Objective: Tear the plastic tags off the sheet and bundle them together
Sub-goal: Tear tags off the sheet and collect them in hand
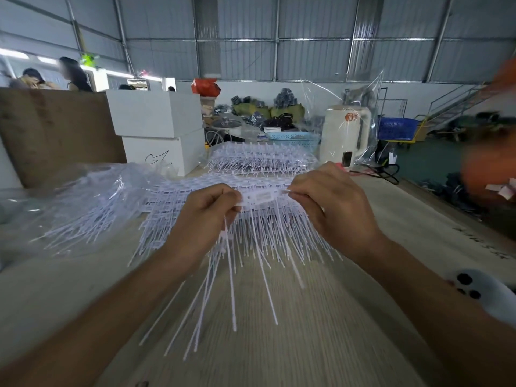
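Hands, left hand [208,216] and right hand [326,208], pinching tag [261,196], sheet [195,196] beneath, kettle [346,135] behind.

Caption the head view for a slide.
Both hands, left and right, pinch a white plastic tag above the tag sheet.

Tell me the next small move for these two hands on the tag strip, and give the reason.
Probably pull the right hand away from the left hand, snapping off the tag stretched between them. Both hands already pinch its ends, the left also holds a few loose tags hanging down, and the sheet lies under them on the table, so the torn tag can join that bundle.
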Demonstrator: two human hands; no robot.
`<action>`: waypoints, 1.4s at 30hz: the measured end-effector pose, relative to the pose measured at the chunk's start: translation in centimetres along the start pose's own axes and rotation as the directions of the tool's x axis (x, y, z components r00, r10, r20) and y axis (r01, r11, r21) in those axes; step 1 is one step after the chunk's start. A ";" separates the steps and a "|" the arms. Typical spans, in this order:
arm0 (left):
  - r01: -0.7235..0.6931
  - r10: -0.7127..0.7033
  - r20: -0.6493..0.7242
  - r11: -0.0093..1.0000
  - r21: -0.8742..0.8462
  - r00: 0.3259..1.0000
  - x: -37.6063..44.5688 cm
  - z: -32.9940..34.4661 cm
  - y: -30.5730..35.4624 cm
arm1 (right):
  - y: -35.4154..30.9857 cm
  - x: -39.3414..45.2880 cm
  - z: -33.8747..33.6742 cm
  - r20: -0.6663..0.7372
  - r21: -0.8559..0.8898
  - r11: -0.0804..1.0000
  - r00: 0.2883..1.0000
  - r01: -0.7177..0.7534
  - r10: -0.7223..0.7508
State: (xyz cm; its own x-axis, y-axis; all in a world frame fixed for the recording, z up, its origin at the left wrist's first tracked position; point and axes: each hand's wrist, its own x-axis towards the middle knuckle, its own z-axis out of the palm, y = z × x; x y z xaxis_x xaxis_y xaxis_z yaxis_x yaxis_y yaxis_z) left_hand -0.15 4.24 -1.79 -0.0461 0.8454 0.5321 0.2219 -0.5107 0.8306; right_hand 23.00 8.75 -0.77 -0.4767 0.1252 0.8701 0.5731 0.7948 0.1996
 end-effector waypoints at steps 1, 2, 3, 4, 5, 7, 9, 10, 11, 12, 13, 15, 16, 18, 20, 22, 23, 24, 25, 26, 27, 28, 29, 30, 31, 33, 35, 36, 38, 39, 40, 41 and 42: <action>0.011 -0.011 0.003 1.000 -0.022 1.000 0.0 0.0 0.0 | 0.0 0.0 0.1 -0.041 -0.047 0.998 0.998 0.043 -0.045; 0.022 -0.021 0.007 0.998 -0.054 1.000 0.0 0.0 0.0 | -0.1 -0.1 0.1 -0.078 -0.085 0.994 0.994 0.066 -0.072; 0.030 -0.029 0.013 0.996 -0.084 0.999 0.1 0.0 0.0 | 0.0 -0.1 0.2 -0.106 -0.112 0.990 0.990 0.080 -0.092; 0.034 -0.033 0.020 0.994 -0.103 0.999 0.1 0.0 0.0 | 0.0 -0.2 0.2 -0.129 -0.135 0.986 0.985 0.093 -0.111; 0.037 -0.034 0.025 0.993 -0.112 0.999 0.1 0.0 0.0 | -0.1 -0.3 0.2 -0.149 -0.156 0.982 0.980 0.104 -0.128; 0.037 -0.033 0.033 0.990 -0.133 0.999 0.2 0.0 0.1 | -0.3 -0.3 0.3 -0.174 -0.183 0.977 0.974 0.112 -0.144; 0.055 -0.047 0.043 0.980 -0.190 0.998 0.3 -0.2 0.1 | -0.6 0.0 0.3 -0.198 -0.193 0.976 0.970 0.101 -0.140; 0.063 -0.054 0.051 0.976 -0.207 0.997 0.4 -0.4 0.1 | -0.6 0.2 0.2 -0.208 -0.181 0.980 0.971 0.083 -0.121; 0.061 -0.051 0.058 0.979 -0.193 0.997 0.5 -0.6 0.1 | -0.5 0.3 -0.1 -0.212 -0.153 0.986 0.972 0.065 -0.097; 0.050 -0.040 0.064 0.986 -0.162 0.997 0.5 -0.7 0.2 | -0.4 0.5 -0.4 -0.207 -0.119 0.991 0.975 0.053 -0.077; 0.035 -0.027 0.063 0.990 -0.139 0.998 0.6 -0.9 0.3 | -0.4 0.8 -0.7 -0.199 -0.091 0.995 0.978 0.045 -0.062; 0.021 -0.015 0.044 0.991 -0.135 0.999 0.6 -0.9 0.5 | -0.6 1.3 -1.0 -0.186 -0.062 0.998 0.983 -0.001 -0.010; 0.008 -0.003 0.041 0.992 -0.127 0.999 0.6 -1.0 0.5 | -0.9 1.6 -1.0 -0.179 -0.037 0.999 0.983 -0.040 0.033; -0.047 0.052 0.067 0.997 -0.066 0.996 0.2 -0.9 0.8 | -1.6 1.8 -1.0 -0.140 0.094 0.986 0.979 -0.135 0.147; -0.087 0.090 0.129 0.996 -0.032 0.988 -0.3 -0.6 1.3 | -2.2 1.9 -1.0 -0.049 0.277 0.926 0.959 -0.256 0.279; -0.109 0.108 0.189 0.994 -0.005 0.976 -0.6 -0.3 1.5 | -2.5 2.1 -1.0 0.108 0.416 0.830 0.926 -0.373 0.362; -0.133 0.126 0.199 0.991 0.022 0.972 -0.7 0.0 1.5 | -2.6 2.3 -1.1 0.204 0.470 0.776 0.907 -0.421 0.368; -0.167 0.153 0.194 0.984 0.061 0.969 -0.8 0.3 1.6 | -2.7 2.4 -1.1 0.290 0.521 0.723 0.891 -0.453 0.348; -0.198 0.178 0.182 0.975 0.097 0.967 -0.9 0.5 1.6 | -2.9 2.5 -1.0 0.347 0.565 0.680 0.882 -0.467 0.317; -0.210 0.190 0.160 0.971 0.116 0.969 -0.8 0.6 1.6 | -3.1 2.5 -1.0 0.375 0.594 0.652 0.879 -0.472 0.295; -0.205 0.189 0.136 0.972 0.111 0.972 -0.7 0.6 1.6 | -3.3 2.5 -0.9 0.383 0.604 0.640 0.877 -0.476 0.290; -0.187 0.176 0.114 0.978 0.089 0.978 -0.7 0.5 1.6 | -3.5 2.4 -0.7 0.378 0.598 0.643 0.875 -0.479 0.300; -0.164 0.157 0.098 0.985 0.063 0.983 -0.5 0.3 1.6 | -3.6 2.3 -0.6 0.364 0.584 0.652 0.874 -0.483 0.321; -0.139 0.135 0.088 0.989 0.049 0.987 -0.4 0.2 1.8 | -3.7 2.2 -0.4 0.347 0.572 0.657 0.871 -0.490 0.348; -0.121 0.116 0.083 0.991 0.052 0.990 -0.4 0.0 1.9 | -3.7 2.2 -0.3 0.334 0.572 0.653 0.868 -0.497 0.368; -0.123 0.115 0.094 0.989 0.088 0.989 -0.5 0.0 2.1 | -3.9 2.5 -0.4 0.307 0.584 0.649 0.872 -0.488 0.380; -0.136 0.126 0.125 0.988 0.074 0.984 -0.7 0.1 2.2 | -3.9 2.5 -0.7 0.228 0.501 0.781 0.928 -0.372 0.296; -0.127 0.119 0.143 0.991 0.047 0.983 -0.6 0.0 2.2 | -3.9 2.6 -0.9 0.178 0.393 0.884 0.964 -0.254 0.198; -0.066 0.069 0.180 0.997 -0.027 0.981 -0.5 0.0 2.0 | -3.8 2.5 -1.1 0.126 0.115 0.993 0.992 0.000 -0.015; -0.020 0.034 0.195 0.997 -0.078 0.980 -0.4 -0.1 1.9 | -3.7 2.5 -1.2 0.108 -0.012 0.995 0.990 0.098 -0.096; 0.022 0.006 0.208 0.991 -0.132 0.978 -0.3 -0.2 1.8 | -3.7 2.3 -1.1 0.082 -0.095 0.983 0.985 0.159 -0.152; 0.043 -0.005 0.215 0.984 -0.172 0.977 -0.1 -0.2 1.6 | -3.7 2.2 -1.0 0.059 -0.116 0.979 0.985 0.167 -0.161; 0.041 0.000 0.213 0.981 -0.189 0.977 -0.1 -0.2 1.4 | -3.9 2.0 -0.9 0.051 -0.073 0.989 0.991 0.128 -0.124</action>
State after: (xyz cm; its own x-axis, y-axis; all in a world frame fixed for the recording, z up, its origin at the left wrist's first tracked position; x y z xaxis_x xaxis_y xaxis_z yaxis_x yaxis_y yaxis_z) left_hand -0.05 3.45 -0.64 0.1626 0.8592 0.4852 0.0322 -0.4961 0.8677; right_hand 20.47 5.37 0.61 -0.5777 0.0556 0.8143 0.5547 0.7587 0.3417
